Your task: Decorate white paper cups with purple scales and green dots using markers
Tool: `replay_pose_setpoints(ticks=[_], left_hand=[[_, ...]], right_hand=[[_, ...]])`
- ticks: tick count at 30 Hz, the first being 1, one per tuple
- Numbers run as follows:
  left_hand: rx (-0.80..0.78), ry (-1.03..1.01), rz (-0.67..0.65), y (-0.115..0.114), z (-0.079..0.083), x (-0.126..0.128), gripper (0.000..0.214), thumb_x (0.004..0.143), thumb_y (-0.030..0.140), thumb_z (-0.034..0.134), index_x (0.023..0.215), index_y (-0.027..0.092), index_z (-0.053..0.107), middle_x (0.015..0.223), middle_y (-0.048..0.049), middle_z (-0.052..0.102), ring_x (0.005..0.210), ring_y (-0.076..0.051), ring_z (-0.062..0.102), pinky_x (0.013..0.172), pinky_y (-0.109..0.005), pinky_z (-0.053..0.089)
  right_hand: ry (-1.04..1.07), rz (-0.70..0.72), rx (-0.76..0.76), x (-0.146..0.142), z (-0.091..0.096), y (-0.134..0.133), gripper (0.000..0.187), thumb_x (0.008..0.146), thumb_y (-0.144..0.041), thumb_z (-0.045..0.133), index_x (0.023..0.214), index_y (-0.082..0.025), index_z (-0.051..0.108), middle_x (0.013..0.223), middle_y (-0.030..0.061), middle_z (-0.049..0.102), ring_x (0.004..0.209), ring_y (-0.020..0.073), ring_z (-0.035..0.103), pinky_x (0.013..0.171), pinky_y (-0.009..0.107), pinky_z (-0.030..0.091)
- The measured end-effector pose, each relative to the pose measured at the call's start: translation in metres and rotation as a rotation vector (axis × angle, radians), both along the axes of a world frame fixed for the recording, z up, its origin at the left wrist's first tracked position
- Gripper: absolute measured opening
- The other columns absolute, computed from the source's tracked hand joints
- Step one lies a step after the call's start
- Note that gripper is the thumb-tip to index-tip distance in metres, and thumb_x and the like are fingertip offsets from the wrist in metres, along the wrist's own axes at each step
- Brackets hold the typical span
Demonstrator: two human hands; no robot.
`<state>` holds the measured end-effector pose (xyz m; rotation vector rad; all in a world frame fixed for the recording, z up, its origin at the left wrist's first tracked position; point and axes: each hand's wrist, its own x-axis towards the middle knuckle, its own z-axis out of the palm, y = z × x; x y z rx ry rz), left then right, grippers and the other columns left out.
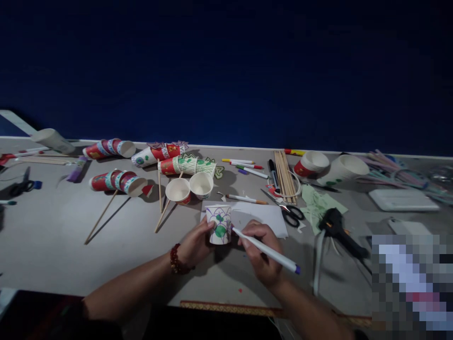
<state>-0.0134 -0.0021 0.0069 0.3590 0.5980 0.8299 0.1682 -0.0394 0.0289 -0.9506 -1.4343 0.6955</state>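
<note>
My left hand (195,244) grips a small white paper cup (220,224) turned upside down, drawn with purple lines and green spots. The cup stands on the grey table (53,245) at the near edge of a white sheet of paper (262,215). My right hand (260,252) pinches a white marker (269,252) with a purple end cap. Its tip touches the cup's right side. A red bead bracelet (175,260) circles my left wrist.
Behind the cup lie two open paper cups (189,188), decorated cup chains on wooden sticks (118,182), loose markers (246,165), a bundle of skewers (283,177), scissors (292,213) and a black glue gun (339,231). More cups (331,167) and straws (396,170) sit at the right.
</note>
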Motion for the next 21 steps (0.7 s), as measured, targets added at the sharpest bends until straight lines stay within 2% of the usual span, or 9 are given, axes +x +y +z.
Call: replay_pose_setpoints(ticks=[11, 21], left_hand=[[-0.007, 0.028, -0.007, -0.0006, -0.0032, -0.0016, 0.036, 0.081, 0.038, 0.081, 0.11, 0.017, 0.073, 0.112, -0.0103, 0.077, 0.103, -0.024, 0.07, 0.093, -0.035, 0.051], [0.012, 0.021, -0.003, -0.0012, -0.0018, 0.0, 0.041, 0.081, 0.036, 0.082, 0.115, 0.019, 0.068, 0.104, -0.0085, 0.075, 0.099, -0.025, 0.07, 0.091, -0.036, 0.051]], right_hand=[[0.026, 0.013, 0.003, -0.0005, -0.0003, 0.0007, 0.015, 0.093, -0.013, 0.057, 0.1, -0.024, 0.063, 0.074, -0.0001, 0.065, 0.068, 0.0186, 0.06, 0.064, 0.032, 0.049], [-0.092, -0.011, 0.005, -0.0018, 0.0008, 0.0004, 0.011, 0.089, -0.014, 0.06, 0.09, -0.025, 0.063, 0.07, 0.0005, 0.064, 0.067, 0.0206, 0.062, 0.063, 0.034, 0.051]])
